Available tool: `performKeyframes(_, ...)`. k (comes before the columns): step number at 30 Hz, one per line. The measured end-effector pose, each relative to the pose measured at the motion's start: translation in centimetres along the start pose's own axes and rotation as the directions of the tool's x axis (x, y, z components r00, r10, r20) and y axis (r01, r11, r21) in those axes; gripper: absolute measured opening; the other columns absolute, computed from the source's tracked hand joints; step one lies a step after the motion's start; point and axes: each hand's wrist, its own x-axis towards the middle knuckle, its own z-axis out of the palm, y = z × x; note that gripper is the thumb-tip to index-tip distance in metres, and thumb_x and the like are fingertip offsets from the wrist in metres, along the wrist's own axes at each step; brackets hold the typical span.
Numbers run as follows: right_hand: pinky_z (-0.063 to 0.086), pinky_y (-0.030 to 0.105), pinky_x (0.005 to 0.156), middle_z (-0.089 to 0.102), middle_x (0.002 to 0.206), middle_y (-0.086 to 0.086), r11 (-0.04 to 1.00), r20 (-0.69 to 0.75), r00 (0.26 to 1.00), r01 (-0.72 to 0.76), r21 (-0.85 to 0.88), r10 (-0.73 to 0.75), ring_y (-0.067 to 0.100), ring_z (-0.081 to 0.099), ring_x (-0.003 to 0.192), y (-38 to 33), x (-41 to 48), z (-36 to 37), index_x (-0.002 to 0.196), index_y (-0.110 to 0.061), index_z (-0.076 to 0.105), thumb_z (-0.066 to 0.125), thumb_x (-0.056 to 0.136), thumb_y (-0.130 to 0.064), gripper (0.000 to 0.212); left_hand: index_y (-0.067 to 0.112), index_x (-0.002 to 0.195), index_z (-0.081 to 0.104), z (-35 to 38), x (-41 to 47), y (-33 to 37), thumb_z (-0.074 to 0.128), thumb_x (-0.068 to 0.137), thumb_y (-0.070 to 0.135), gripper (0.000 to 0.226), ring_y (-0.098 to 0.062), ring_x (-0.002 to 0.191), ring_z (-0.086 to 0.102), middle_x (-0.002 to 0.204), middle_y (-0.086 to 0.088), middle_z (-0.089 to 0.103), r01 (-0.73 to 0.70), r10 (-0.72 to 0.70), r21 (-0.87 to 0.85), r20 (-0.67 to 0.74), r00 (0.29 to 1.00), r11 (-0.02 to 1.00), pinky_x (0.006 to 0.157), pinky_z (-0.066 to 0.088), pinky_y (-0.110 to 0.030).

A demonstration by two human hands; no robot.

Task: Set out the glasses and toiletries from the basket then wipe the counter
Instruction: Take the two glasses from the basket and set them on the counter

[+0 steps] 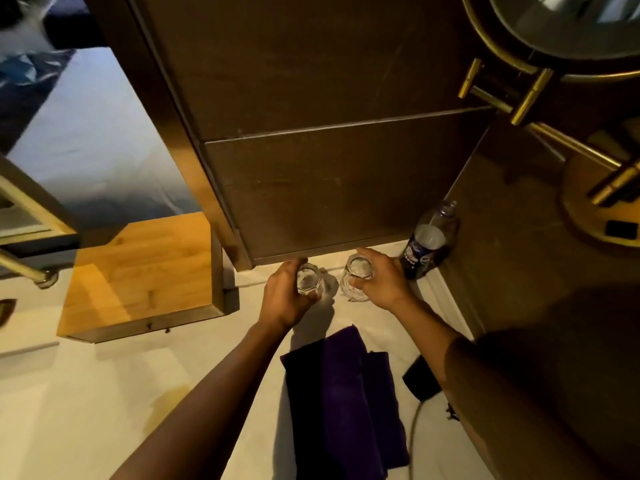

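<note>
On the counter [104, 393], each hand grips one glass (both empty): left hand [282, 299], right hand [382, 282].

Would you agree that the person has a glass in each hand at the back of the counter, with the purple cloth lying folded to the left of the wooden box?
Not quite: the head view shows the purple cloth lying to the right of the wooden box, nearer the person. The rest holds: the left hand and right hand each grip a glass at the back of the counter.

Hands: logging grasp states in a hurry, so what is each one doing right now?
Left hand: closed around the left glass on the counter.
Right hand: closed around the right glass.
</note>
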Motion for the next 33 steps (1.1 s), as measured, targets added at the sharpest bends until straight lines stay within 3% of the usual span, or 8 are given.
performKeyframes(16,0.046,0.036,0.105,0.06,0.139,0.005,0.997,-0.016,1.0,0.015,-0.078,-0.017,0.027,0.056,0.127,0.8,0.9,1.7,0.143,-0.022,0.051,0.085,0.077,-0.019,0.074,0.018,0.14,0.055,2.1,0.9,-2.0,0.089,0.075,0.024,0.073,-0.025,0.125,0.061,0.14,-0.005,0.063,0.053,-0.053,-0.021,-0.006,0.999,0.998,0.107,0.05,-0.039)
performKeyframes(23,0.05,0.042,0.102,0.055,0.144,0.007,0.994,0.051,0.999,0.001,-0.106,0.005,0.03,0.054,0.13,1.0,1.1,1.3,0.148,-0.028,0.043,0.08,0.084,-0.018,0.074,0.022,0.14,0.053,2.5,1.2,-2.6,0.09,0.074,0.033,0.077,-0.025,0.125,0.06,0.14,-0.003,0.063,0.039,-0.039,0.005,0.009,0.999,0.999,0.104,0.05,-0.038)
performKeyframes(29,0.045,0.044,0.107,0.048,0.152,0.006,0.995,0.067,0.998,-0.001,-0.102,0.008,0.031,0.047,0.137,0.6,0.9,1.2,0.152,-0.026,0.039,0.077,0.085,-0.013,0.078,0.027,0.146,0.043,2.7,1.6,-2.7,0.087,0.076,0.038,0.083,-0.03,0.13,0.058,0.148,-0.006,0.057,0.04,-0.044,0.065,0.064,0.997,0.997,0.103,0.051,-0.04)
performKeyframes(33,0.034,0.045,0.118,0.025,0.165,0.004,0.988,0.108,0.994,-0.02,-0.155,0.037,0.031,0.027,0.15,0.2,0.4,1.5,0.158,-0.026,0.023,0.076,0.087,-0.013,0.09,0.026,0.16,0.021,1.9,0.8,-3.0,0.084,0.078,0.045,0.106,-0.032,0.141,0.047,0.159,-0.008,0.043,0.074,-0.082,0.075,0.101,0.992,0.994,0.112,0.044,-0.045)
